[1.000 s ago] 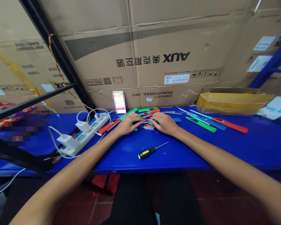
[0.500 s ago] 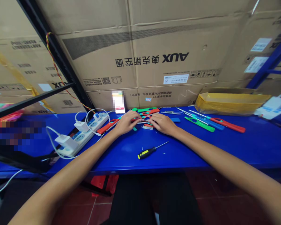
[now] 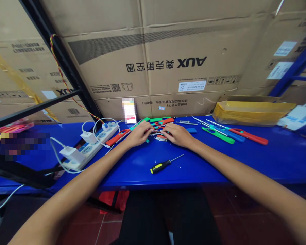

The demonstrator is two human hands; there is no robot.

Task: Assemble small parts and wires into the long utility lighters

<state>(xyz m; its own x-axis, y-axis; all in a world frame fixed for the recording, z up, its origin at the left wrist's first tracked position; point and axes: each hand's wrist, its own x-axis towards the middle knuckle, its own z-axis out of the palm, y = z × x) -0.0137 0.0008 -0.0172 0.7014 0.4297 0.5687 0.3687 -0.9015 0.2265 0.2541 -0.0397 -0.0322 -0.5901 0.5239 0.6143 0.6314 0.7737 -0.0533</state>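
Note:
My left hand (image 3: 140,134) and my right hand (image 3: 177,134) face each other low over the table, fingers bent and pinched. Thin pale strands, perhaps wires, show between the fingertips; what each hand grips is too small to make out. Just below them lies a small red and metal part (image 3: 161,138). Long-necked lighters surround the hands: a red lighter (image 3: 115,139) at left, a green casing (image 3: 156,119) and a red casing (image 3: 164,121) behind. Nearer the front edge rests a black and yellow screwdriver (image 3: 160,166), its tip pointing right.
On the blue table (image 3: 219,166), a white power strip (image 3: 91,147) with plugged chargers stands left. A lit phone (image 3: 130,112) leans against the cardboard (image 3: 163,41). At right lie a green lighter (image 3: 218,135), a blue lighter (image 3: 236,136), a red lighter (image 3: 252,136) and a taped box (image 3: 247,114).
The fingertips have shifted slightly, and the thin strands between them lie differently, with more red showing behind. Both hands otherwise keep their places.

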